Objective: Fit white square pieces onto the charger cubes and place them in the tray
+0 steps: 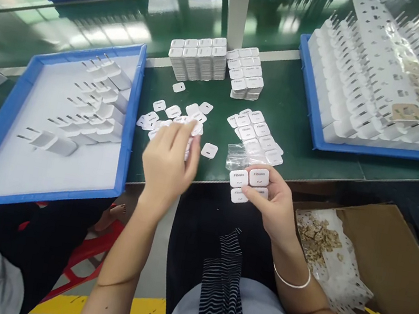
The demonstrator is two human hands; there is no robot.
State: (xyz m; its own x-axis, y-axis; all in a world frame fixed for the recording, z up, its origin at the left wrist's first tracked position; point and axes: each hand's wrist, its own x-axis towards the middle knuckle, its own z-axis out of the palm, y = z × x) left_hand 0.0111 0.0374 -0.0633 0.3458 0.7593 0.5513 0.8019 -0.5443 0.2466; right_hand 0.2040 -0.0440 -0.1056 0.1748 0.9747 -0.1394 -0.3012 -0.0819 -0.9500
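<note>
My right hand (281,206) grips a block of four white rounded-square printed cards (238,178), thumb over the front, above my lap. Each visible card has dark lettering and a small slot. My left hand (168,161) is over a loose pile of similar small cards (172,112) on the green table. Its thumb and fingers are curled together; what lies between them is hidden. One single card (209,150) lies just right of that hand. Near my right hand, a spread group of cards (254,132) lies beside a piece of clear plastic (236,157).
Tall stacks of cards (197,58) and a smaller stack (247,72) stand at the back. A blue-rimmed tray (131,128) at left holds white plug adapters (95,116); another blue tray (316,110) at right is full. Below right is a cardboard box (389,257) with scraps.
</note>
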